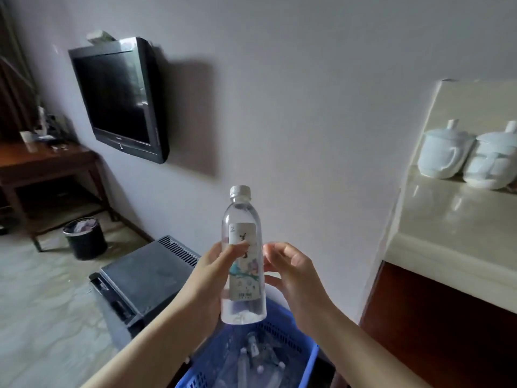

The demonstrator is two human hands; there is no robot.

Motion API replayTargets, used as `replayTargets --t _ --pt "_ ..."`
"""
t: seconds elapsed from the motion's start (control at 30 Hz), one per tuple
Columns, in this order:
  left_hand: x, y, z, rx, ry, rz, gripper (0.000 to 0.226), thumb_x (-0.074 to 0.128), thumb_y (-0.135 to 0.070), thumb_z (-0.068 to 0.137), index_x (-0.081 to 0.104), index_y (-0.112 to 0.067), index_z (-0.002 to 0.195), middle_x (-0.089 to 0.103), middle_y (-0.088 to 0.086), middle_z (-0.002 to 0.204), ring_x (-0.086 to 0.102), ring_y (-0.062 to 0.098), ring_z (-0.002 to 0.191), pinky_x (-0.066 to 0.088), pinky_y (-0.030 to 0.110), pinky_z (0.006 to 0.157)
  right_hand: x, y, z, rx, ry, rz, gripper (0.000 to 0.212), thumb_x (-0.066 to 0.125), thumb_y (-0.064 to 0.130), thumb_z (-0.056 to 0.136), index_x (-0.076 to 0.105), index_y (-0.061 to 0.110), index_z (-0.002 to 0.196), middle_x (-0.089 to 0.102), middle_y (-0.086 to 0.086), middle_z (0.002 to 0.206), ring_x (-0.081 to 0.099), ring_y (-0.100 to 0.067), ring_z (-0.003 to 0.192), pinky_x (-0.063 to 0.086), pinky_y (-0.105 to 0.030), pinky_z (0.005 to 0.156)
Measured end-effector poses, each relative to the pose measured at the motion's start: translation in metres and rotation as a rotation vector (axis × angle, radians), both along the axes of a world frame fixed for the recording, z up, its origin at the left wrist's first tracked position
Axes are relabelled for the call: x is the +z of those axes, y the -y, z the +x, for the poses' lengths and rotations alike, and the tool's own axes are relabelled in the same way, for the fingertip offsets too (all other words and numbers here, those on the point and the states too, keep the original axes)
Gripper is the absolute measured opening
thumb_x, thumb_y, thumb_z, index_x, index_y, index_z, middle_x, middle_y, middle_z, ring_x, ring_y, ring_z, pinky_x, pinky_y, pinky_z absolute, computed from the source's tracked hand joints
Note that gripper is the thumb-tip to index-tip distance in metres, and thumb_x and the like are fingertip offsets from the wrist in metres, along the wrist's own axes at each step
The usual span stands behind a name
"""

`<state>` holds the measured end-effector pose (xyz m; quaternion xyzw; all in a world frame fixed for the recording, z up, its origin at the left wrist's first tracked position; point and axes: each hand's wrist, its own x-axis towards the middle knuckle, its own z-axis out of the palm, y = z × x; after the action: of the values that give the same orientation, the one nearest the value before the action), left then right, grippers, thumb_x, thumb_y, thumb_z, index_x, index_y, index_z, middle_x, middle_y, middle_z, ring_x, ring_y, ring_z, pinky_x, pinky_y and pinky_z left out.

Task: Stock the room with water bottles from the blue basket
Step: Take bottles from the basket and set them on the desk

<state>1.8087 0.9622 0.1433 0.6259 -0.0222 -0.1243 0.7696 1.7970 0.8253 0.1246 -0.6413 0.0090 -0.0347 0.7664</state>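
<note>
Left hand [211, 271] grips a water bottle [242, 256] around its labelled middle, upright, cap on, above the blue basket [305, 357]. Right hand [293, 271] sits just beside the bottle, fingers loosely curled toward it; contact cannot be confirmed.

Progress, judged: early. More bottles lie in the basket; none stands on the pale counter [436, 219] at right, which carries two lidded cups [444, 151].

Basket is cut off at the frame bottom, contents blurred, count unreadable. Counter's far right runs out of view.
</note>
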Motion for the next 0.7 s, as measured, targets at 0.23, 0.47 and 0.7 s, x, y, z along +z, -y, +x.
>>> replayTargets --t 0.23,0.47,0.7 --pt "-0.018 -0.014 0.07 0.05 -0.088 0.081 0.02 0.054 -0.026 0.09 0.062 -0.012 0.101 0.068 0.012 0.088 0.065 0.027 0.08 0.052 0.035 0.065 -0.031 -0.011 0.075 -0.007 -0.131 -0.078 0.022 0.046 0.018 0.095 0.063 0.004 0.101 0.064 -0.01 0.089 0.063 -0.02 0.081 0.056 -0.034 0.081" --pt "-0.031 -0.01 0.128 -0.033 -0.144 0.073 0.018 0.054 -0.027 0.09 0.061 -0.015 0.101 0.065 0.013 0.093 0.062 0.029 0.086 0.051 0.037 0.065 -0.044 0.024 0.12 -0.262 -0.204 -0.016 0.023 0.043 0.011 0.096 0.065 0.015 0.087 0.06 -0.004 0.082 0.06 -0.019 0.073 0.049 -0.03 0.068" --pt "-0.044 -0.008 0.185 -0.229 -0.119 0.077 0.026 0.053 -0.029 0.09 0.059 -0.014 0.111 0.064 0.015 0.101 0.062 0.03 0.09 0.052 0.034 0.063 -0.063 0.032 0.136 -0.538 -0.223 0.043 0.022 0.043 0.007 0.094 0.063 0.014 0.087 0.059 -0.005 0.08 0.058 -0.019 0.07 0.049 -0.028 0.065"
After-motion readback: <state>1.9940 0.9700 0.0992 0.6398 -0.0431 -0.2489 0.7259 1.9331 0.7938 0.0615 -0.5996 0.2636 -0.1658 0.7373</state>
